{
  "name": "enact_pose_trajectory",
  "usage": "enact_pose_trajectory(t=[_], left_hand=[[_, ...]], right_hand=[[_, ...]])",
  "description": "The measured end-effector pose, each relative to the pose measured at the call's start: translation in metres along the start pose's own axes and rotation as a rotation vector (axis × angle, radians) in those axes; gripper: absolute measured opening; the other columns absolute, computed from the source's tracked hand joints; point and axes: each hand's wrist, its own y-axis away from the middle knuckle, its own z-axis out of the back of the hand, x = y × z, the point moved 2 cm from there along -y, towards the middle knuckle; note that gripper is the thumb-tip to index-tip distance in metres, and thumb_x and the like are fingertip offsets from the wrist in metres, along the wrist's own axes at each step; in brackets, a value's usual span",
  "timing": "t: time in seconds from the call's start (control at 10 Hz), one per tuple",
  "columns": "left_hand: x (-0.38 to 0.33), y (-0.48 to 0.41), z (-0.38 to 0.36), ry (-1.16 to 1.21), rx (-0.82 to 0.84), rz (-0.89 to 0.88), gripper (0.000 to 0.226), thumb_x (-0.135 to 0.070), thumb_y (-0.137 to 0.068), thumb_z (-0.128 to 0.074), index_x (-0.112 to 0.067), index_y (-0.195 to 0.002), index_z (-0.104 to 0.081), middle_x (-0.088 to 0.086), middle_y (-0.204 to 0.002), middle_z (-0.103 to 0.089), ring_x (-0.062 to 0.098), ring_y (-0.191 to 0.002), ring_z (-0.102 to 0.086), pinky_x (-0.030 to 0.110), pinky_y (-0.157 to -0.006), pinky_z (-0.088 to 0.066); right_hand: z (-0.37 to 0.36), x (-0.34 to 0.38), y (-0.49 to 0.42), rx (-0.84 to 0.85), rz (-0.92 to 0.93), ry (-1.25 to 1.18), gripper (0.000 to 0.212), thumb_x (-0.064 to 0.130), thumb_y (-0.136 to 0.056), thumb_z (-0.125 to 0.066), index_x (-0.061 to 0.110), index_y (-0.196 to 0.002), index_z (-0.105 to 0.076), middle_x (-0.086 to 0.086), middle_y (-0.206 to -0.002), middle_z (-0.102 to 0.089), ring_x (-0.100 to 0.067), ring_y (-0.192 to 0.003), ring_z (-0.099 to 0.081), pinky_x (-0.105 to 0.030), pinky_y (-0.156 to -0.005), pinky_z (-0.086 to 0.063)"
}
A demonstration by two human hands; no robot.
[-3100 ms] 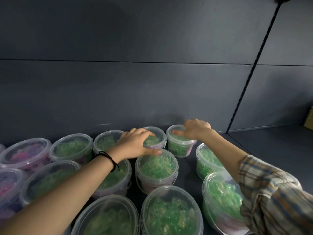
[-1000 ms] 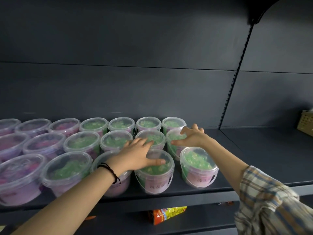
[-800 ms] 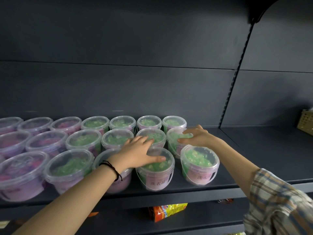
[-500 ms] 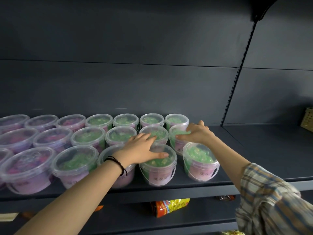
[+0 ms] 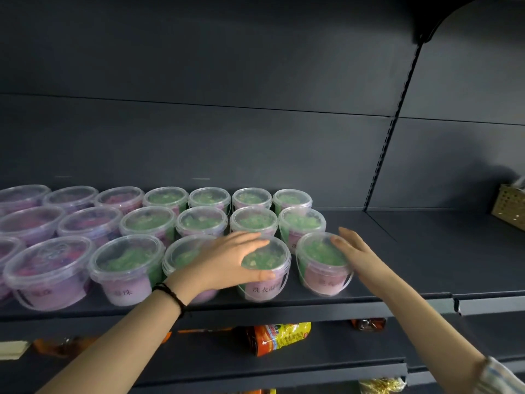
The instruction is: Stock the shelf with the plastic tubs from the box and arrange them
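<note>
Nineteen round clear plastic tubs point(image 5: 127, 263) with clear lids are counted on the dark grey metal shelf point(image 5: 426, 251). They are set in three rows from the back wall to the front edge. Seven are at the back, six in the middle and six in front, the leftmost front one being cut off by the frame. Twelve are filled with green pieces. The seven purple-filled tubs point(image 5: 48, 268) are grouped toward the left end.

The green tub at the right end of the front row point(image 5: 324, 260) is touched on its right side by the straight, loosely spread fingers of the right hand point(image 5: 352, 248); nothing is gripped. The neighbouring green tub point(image 5: 264, 260) is covered by the left hand point(image 5: 227, 260), which is laid flat on its lid with fingers extended and the thumb at the front rim.

A black band point(image 5: 170, 294) is worn on the left wrist and a plaid sleeve point(image 5: 500, 376) on the right arm. One orange and yellow packet point(image 5: 278, 336) is seen lying on the shelf below. One woven tan basket point(image 5: 508, 206) is placed at the far right end of the upper shelf.
</note>
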Motion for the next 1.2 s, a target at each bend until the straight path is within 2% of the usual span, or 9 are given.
enact_pose_trajectory(t=[0.1, 0.2, 0.3, 0.4, 0.5, 0.7, 0.9, 1.1, 1.2], left_hand=[[-0.004, 0.002, -0.001, -0.014, -0.009, -0.004, 0.099, -0.09, -0.061, -0.023, -0.042, -0.148, -0.029, -0.019, -0.157, -0.019, 0.003, -0.144, -0.013, 0.035, -0.118, -0.016], [-0.004, 0.003, -0.001, -0.028, -0.025, 0.006, 0.099, -0.09, -0.061, -0.023, -0.043, -0.147, -0.031, -0.018, -0.157, -0.021, 0.004, -0.144, -0.016, 0.037, -0.118, -0.019], [-0.005, 0.009, -0.002, -0.032, -0.094, 0.016, 0.097, -0.091, -0.061, -0.023, -0.041, -0.144, -0.037, -0.017, -0.154, -0.028, 0.004, -0.142, -0.024, 0.035, -0.116, -0.023], [0.001, 0.026, 0.0, -0.075, -0.314, 0.008, 0.081, -0.082, -0.073, -0.033, -0.035, -0.136, -0.051, -0.014, -0.144, -0.045, 0.006, -0.133, -0.039, 0.032, -0.111, -0.032], [0.019, 0.053, 0.0, -0.127, -0.653, 0.058, 0.069, -0.077, -0.077, -0.042, -0.027, -0.119, -0.065, -0.009, -0.123, -0.062, 0.014, -0.115, -0.057, 0.036, -0.096, -0.042], [0.046, 0.08, -0.026, -0.192, -0.674, 0.324, 0.074, -0.076, -0.078, -0.036, -0.025, -0.129, -0.055, -0.004, -0.131, -0.054, 0.023, -0.124, -0.046, 0.046, -0.099, -0.035], [0.05, 0.069, -0.043, -0.175, -0.651, 0.37, 0.071, -0.069, -0.08, -0.033, -0.024, -0.131, -0.051, 0.001, -0.134, -0.05, 0.026, -0.127, -0.043, 0.055, -0.109, -0.019], [0.046, 0.088, -0.038, -0.102, -0.699, 0.216, 0.06, -0.057, -0.087, -0.04, -0.02, -0.134, -0.046, 0.003, -0.142, -0.042, 0.026, -0.133, -0.037, 0.05, -0.11, -0.029], [0.048, 0.129, -0.047, -0.001, -0.815, 0.077, 0.047, -0.045, -0.09, -0.047, -0.02, -0.129, -0.053, 0.0, -0.135, -0.049, 0.018, -0.128, -0.043, 0.036, -0.106, -0.036]], right_hand=[[-0.013, 0.004, 0.006, 0.023, 0.025, -0.018, 0.048, 0.034, -0.095, -0.057, 0.023, -0.139, -0.04, 0.008, -0.115, -0.055, -0.007, -0.096, -0.057, -0.021, -0.074, -0.043], [-0.019, 0.005, 0.009, 0.013, 0.047, -0.016, 0.046, 0.03, -0.094, -0.06, 0.022, -0.136, -0.042, 0.0, -0.124, -0.054, -0.007, -0.094, -0.056, -0.019, -0.066, -0.043], [-0.019, 0.006, 0.012, -0.012, 0.069, 0.019, 0.055, 0.033, -0.09, -0.065, 0.023, -0.139, -0.041, -0.006, -0.139, -0.044, -0.021, -0.114, -0.053, -0.031, -0.083, -0.048], [-0.016, 0.005, 0.019, -0.103, 0.169, 0.21, 0.076, 0.047, -0.081, -0.071, 0.024, -0.143, -0.037, -0.003, -0.147, -0.031, -0.025, -0.136, -0.033, -0.048, -0.109, -0.037], [-0.017, 0.006, 0.038, -0.122, 0.231, 0.234, 0.117, 0.076, -0.05, -0.074, 0.024, -0.146, -0.033, 0.005, -0.143, -0.03, -0.018, -0.138, -0.027, -0.046, -0.112, -0.032], [-0.026, -0.009, 0.044, -0.169, 0.306, 0.203, 0.1, 0.024, -0.066, -0.088, 0.016, -0.147, -0.03, 0.004, -0.142, -0.032, -0.02, -0.139, -0.031, -0.042, -0.113, -0.034], [-0.031, -0.017, 0.044, -0.218, 0.293, 0.119, 0.102, 0.026, -0.069, -0.086, 0.018, -0.149, -0.025, -0.001, -0.15, -0.033, -0.021, -0.137, -0.036, -0.046, -0.111, -0.037], [-0.058, -0.02, 0.062, -0.359, 0.386, 0.096, 0.086, 0.021, -0.074, -0.082, 0.02, -0.144, -0.032, 0.0, -0.152, -0.026, -0.022, -0.144, -0.021, -0.045, -0.114, -0.03], [-0.071, -0.033, 0.08, -0.524, 0.415, 0.0, 0.078, 0.029, -0.072, -0.083, 0.025, -0.137, -0.041, 0.004, -0.14, -0.041, -0.027, -0.132, -0.041, -0.049, -0.101, -0.046]])
